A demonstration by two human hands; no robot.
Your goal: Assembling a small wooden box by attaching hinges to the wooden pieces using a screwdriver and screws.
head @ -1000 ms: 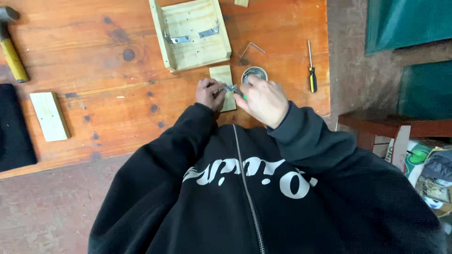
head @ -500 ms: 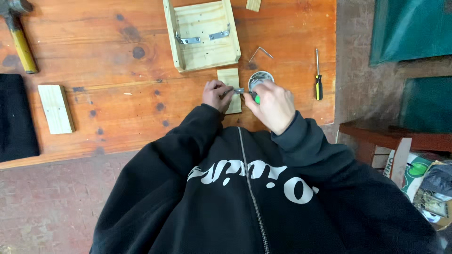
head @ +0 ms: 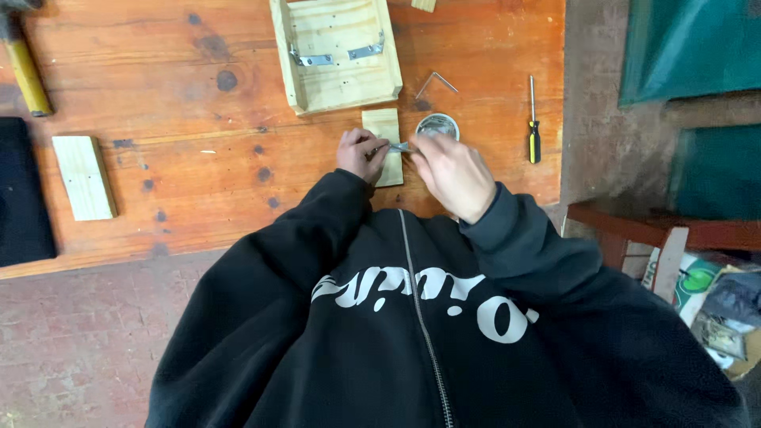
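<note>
My left hand [head: 362,154] and my right hand [head: 453,173] meet over a small pale wood block [head: 384,127] near the front edge of the orange wooden workbench [head: 190,119]. Between their fingers is a small grey metal bracket [head: 401,147], which both hands grip. A round metal tin [head: 438,125] sits just beyond my right hand. Farther back lies a pale wooden box frame [head: 337,51] with two metal brackets fixed inside it.
A yellow-handled screwdriver [head: 534,127] lies at the right of the bench, a bent metal rod [head: 435,80] near the tin. A hammer [head: 24,67], a wood block [head: 83,176] and a black pad [head: 22,198] lie at the left. Brick floor and a wooden stool [head: 650,230] are to the right.
The view has shifted slightly, so the bench things sit a little lower and more to the right. My hands keep hold of the small metal piece over the block.
</note>
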